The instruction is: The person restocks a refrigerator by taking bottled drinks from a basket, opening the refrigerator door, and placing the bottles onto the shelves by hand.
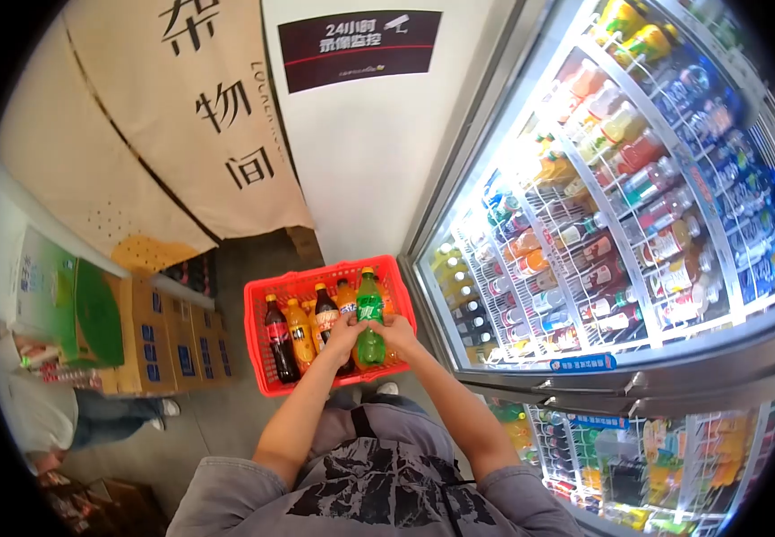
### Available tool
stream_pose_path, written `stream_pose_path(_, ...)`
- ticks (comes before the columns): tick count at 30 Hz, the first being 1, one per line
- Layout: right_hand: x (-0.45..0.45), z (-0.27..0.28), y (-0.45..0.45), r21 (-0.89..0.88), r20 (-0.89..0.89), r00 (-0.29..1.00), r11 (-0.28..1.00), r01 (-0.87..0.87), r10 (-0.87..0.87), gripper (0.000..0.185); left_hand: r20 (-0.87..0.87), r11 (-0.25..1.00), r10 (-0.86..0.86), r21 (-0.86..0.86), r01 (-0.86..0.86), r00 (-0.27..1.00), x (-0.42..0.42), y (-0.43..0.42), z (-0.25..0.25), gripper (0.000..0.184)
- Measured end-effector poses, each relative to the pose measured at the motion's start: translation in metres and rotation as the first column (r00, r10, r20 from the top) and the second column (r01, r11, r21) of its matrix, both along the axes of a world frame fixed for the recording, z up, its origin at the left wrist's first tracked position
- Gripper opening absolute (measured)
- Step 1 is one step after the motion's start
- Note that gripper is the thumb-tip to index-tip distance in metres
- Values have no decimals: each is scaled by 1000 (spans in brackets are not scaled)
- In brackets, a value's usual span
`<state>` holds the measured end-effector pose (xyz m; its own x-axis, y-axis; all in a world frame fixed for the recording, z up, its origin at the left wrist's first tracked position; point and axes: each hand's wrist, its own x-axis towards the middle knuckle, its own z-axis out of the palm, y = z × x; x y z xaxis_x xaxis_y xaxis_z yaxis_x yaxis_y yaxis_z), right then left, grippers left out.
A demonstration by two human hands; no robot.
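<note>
A green bottle with a yellow cap (pixel 370 309) is held over the right part of a red basket (pixel 257 349). My left hand (pixel 345 334) closes on its left side, and my right hand (pixel 396 334) closes on its right side. Inside the basket stand a dark cola bottle with a red label (pixel 280 338), an orange drink bottle (pixel 299 333), a dark bottle with a pale label (pixel 325 309) and another orange bottle (pixel 346 295). More orange shows at the right, partly hidden behind the green bottle and my right hand.
A lit drinks fridge (pixel 584 233) with full shelves rises at the right. Cardboard boxes (pixel 150 345) are stacked at the left, near a person (pixel 47 403). Beige curtains (pixel 154 134) hang beyond the basket, beside a white wall (pixel 360 161).
</note>
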<state>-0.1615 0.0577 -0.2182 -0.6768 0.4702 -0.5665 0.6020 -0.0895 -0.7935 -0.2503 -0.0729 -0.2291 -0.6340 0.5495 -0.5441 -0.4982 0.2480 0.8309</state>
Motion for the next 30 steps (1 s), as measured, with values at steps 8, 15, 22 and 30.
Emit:
stream_pose_path(8,6,58,-37,-212,-214,946,957,198,-243,54,55,978,-134,170,123,989,-17,-22,47,52)
stream_pose_path(15,31,87,-81,-158,-436,813,922,354,-387,60,-81,904,-301,292,312,950,-19,-43,90,53)
stream_pose_path(22,80,126,-126,-149,-504,696,845,513,-511,61,-111,768,-486,420,484,867,12,-60,112,58)
stream_pose_path(30,150,124,-139,-35,-574,620,773,634,-535,66,20,661,-683,442,606,730,71,-45,134,63)
